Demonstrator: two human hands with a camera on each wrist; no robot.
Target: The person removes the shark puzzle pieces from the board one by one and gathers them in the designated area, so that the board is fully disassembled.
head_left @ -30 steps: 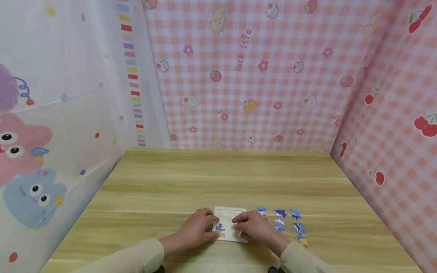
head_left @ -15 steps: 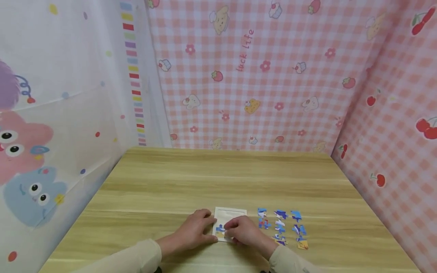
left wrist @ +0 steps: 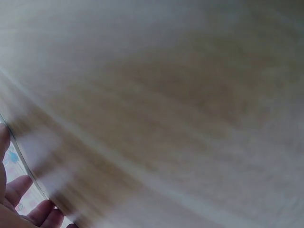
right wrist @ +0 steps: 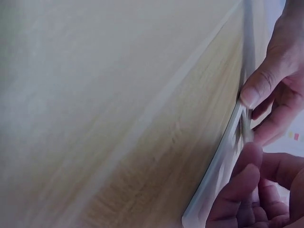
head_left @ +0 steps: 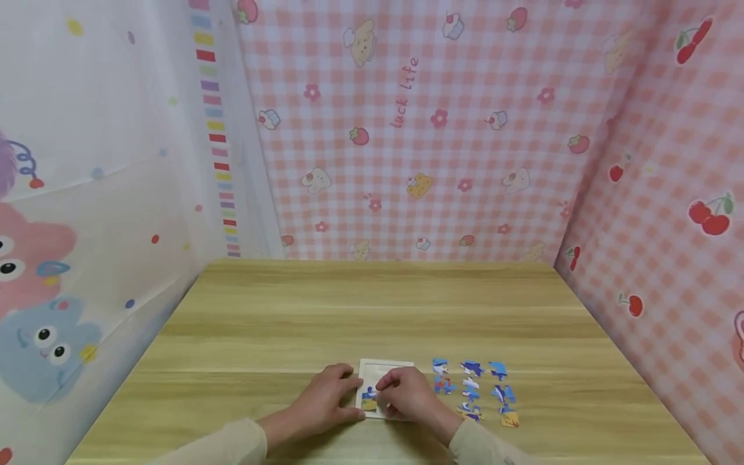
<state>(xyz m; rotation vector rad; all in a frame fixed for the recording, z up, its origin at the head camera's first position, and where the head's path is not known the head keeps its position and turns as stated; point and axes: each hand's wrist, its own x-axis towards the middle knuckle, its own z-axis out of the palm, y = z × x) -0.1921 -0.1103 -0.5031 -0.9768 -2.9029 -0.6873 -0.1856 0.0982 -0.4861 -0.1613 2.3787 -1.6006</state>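
A white puzzle tray (head_left: 388,373) lies on the wooden table (head_left: 372,310) near its front edge. A blue and yellow patch of fitted pieces (head_left: 369,399) fills the tray's near-left corner. My left hand (head_left: 344,392) holds the tray's left edge; in the right wrist view its thumb (right wrist: 259,88) and fingers pinch the tray's rim (right wrist: 221,164). My right hand (head_left: 386,396) lies over the tray, its curled fingertips (right wrist: 244,187) holding a small piece down beside the fitted ones. That piece is mostly hidden. Several loose blue pieces (head_left: 472,389) lie just right of the tray.
Pink checked cloth walls (head_left: 418,129) close in the back and right sides, and a white cartoon-print sheet (head_left: 87,226) the left. The left wrist view is a blur of table wood with my left hand's fingers (left wrist: 21,202) at its lower left corner.
My right hand has slid left across the tray to the fitted pieces in its near-left corner, uncovering loose pieces on the right. The left hand has stayed on the tray's edge.
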